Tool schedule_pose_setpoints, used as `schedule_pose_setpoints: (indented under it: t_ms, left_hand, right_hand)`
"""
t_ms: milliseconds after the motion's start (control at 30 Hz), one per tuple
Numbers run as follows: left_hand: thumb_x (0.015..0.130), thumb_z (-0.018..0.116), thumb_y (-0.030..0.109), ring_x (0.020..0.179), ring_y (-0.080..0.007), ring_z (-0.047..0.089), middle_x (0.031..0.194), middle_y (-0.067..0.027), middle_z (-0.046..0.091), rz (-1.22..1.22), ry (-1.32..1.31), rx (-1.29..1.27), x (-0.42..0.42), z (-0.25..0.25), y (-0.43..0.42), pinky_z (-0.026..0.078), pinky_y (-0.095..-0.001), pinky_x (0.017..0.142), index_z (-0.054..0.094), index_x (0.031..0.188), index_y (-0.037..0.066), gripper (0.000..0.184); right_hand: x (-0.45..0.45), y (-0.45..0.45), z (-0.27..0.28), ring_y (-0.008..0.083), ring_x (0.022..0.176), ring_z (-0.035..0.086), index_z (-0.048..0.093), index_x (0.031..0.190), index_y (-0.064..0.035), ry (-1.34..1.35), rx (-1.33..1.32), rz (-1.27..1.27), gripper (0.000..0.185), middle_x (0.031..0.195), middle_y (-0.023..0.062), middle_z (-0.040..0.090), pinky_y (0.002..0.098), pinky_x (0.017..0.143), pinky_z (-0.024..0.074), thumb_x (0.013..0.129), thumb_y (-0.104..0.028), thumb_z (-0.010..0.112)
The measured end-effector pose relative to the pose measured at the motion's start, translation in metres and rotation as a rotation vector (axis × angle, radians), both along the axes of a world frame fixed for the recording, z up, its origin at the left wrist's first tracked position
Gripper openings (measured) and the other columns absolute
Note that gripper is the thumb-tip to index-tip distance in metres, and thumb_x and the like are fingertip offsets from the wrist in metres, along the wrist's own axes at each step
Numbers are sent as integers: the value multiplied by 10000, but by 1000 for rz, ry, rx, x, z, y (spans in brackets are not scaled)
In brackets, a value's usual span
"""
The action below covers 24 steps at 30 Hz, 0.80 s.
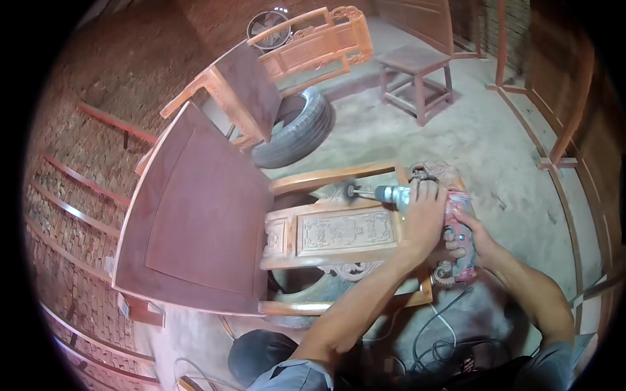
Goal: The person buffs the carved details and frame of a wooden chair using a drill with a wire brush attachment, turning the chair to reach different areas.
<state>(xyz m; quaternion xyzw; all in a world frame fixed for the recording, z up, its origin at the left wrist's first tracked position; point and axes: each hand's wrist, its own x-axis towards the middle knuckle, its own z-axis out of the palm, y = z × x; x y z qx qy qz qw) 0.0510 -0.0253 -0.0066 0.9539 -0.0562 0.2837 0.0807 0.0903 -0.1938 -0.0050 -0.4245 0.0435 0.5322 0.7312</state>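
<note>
My left hand (425,210) is closed round the front housing of a red-and-teal straight grinder (460,238). My right hand (475,240) wraps the grinder's rear body. From its nose a thin shaft reaches left to a small dark round head (350,189), blurred, beside the upper edge of a carved chair back. This wooden chair (332,257) lies on its back, its carved panel (345,231) facing up and its dark seat (208,215) standing upright at the left. The carved top rail (437,173) is partly behind the grinder and my left hand.
A tyre (319,127) lies behind, with another chair (244,91) tipped on it. A stool (417,78) stands at the back right. A fan (268,29) is by the brick wall. Cables (433,326) trail across the floor near me. Wooden panels (561,98) line the right side.
</note>
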Motion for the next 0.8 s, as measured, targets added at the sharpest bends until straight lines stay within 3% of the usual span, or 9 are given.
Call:
schedule_pose_setpoints:
  t_ms: [367,433,567,700,767,800]
  left_hand:
    - [749,668,117,1197,-371,509,1187,-209,578,-41,51,25,2,5,-40,317,-496,1122,556,1191,-8,472]
    - [740,673,107,1208,-382,501,1179,-212,570,-84,91,-96,-6,14,-31,319,-500,1124,545,1197,-13,490]
    - [762,646,80,1236,-383,490,1175,-210,566,49,180,-52,-13,19,-14,302,-512,1144,536,1221,-11,481]
    - [791,629,88,1239,-356,492,1183,-193,571,132,229,-84,-23,48,-6,254,-532,1182,545,1242,-1,467]
    - [796,629,96,1241,-354,492,1195,-188,570,132,231,-120,-29,49,-6,250,-534,1183,538,1266,0,488]
    - [798,629,100,1242,-353,491,1200,-185,570,141,236,-130,-36,51,-6,247,-535,1183,535,1278,1,499]
  right_hand:
    - [-13,-36,0,118,535,500,572,933,-119,15,-54,-122,401,719,11,560,241,431,397,919,-517,624]
    - [-16,-28,7,121,533,504,574,936,-118,28,-98,-85,400,718,12,560,244,442,410,922,-515,619]
    - [-4,-11,13,123,536,520,583,951,-130,106,-54,45,372,728,7,575,276,479,455,944,-502,593]
    - [-5,-2,36,122,566,536,594,983,-139,150,-113,135,342,782,12,599,273,489,461,968,-479,568]
    - [-21,14,96,114,563,529,585,1024,-143,231,-231,96,297,796,15,594,246,472,435,994,-437,556]
    - [-21,12,94,114,559,526,581,1039,-145,238,-177,111,288,790,16,588,243,468,428,997,-429,557]
